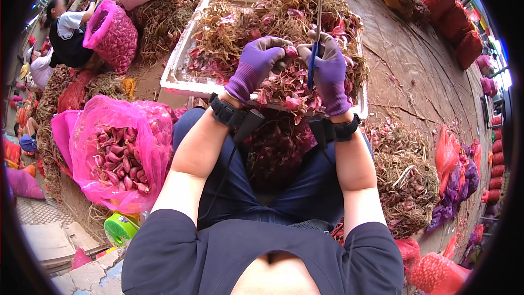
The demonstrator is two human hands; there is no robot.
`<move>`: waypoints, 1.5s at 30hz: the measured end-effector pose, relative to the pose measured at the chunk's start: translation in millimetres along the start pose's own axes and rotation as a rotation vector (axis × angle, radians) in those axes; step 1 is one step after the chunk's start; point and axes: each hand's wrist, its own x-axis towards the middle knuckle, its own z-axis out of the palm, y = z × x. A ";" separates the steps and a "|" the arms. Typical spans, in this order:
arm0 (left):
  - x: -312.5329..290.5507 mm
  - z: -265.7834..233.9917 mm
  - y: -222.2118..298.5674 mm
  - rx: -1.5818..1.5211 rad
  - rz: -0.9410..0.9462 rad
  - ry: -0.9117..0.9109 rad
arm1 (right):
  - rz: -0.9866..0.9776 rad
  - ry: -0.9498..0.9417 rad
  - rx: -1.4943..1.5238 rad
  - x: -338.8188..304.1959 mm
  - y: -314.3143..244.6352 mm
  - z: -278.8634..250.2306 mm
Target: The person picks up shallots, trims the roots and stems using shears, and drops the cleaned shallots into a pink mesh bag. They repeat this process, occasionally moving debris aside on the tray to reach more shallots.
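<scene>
left hand: the left hand [261,61], in a purple cloth glove with greyish finger ends, has its fingers pinched on a small round pink bulb [292,52]. the pinch probably stops the bulb from slipping or rolling.
right hand: the right hand [331,68], in a matching purple glove, has its fingers curled around a long thin cutting tool with a blue handle and a grey blade [311,66]. i cannot tell if it is a knife or scissors.
blade: it points up and away from the person, maybe to keep the sharp part off the arms.
where the bulb is: between the two hands, above the messy heap of dry brown stems and pink skins [218,24].
tray: the wide white foam tray [180,83] holds that heap in front of the knees, likely so both hands reach it easily and bits stay in one spot.
pink bag: the bright pink see-through mesh bag [82,158] sits open by the left leg, with many neat bulbs inside. it is probably there so the left hand can reach it.
brown pile: the dry tangled brown pile of stems [406,186] lies by the right leg, perhaps to be near too.
bulb's look: small, smooth and bright pink. the fingers hide part of it, so i cannot see if roots are on it.
</scene>
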 end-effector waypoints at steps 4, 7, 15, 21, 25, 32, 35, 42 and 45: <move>0.3 -5.1 -0.5 -0.057 -0.035 0.082 | -0.151 -0.109 -0.247 -3.8 -3.3 0.1; 1.4 -5.2 -0.5 -0.016 -0.021 0.080 | -0.183 -0.146 -0.387 -7.0 0.8 1.8; 1.5 -4.4 1.6 0.084 -0.024 0.085 | 0.007 -0.162 -0.219 -6.9 -4.1 0.0; 2.5 -6.3 2.9 0.204 -0.036 0.052 | 0.163 -0.224 -0.084 -4.4 -4.1 -5.5; 1.4 -16.2 3.3 0.253 -0.068 0.005 | 0.396 -0.245 0.109 -6.6 -16.3 -3.3; -3.0 -10.9 15.2 0.165 -0.095 -0.088 | 0.246 -0.218 -0.029 -1.2 -2.5 -10.1; -3.7 -11.8 17.2 -0.099 0.033 -0.330 | 0.401 -0.184 0.194 -2.6 -15.8 -9.3; 3.5 -22.9 4.7 -0.208 0.067 -0.263 | 0.367 -0.163 0.209 -2.3 -8.8 -10.6; 2.7 -19.8 7.5 -0.240 0.003 -0.165 | 0.363 -0.222 0.294 -4.0 -15.1 -5.4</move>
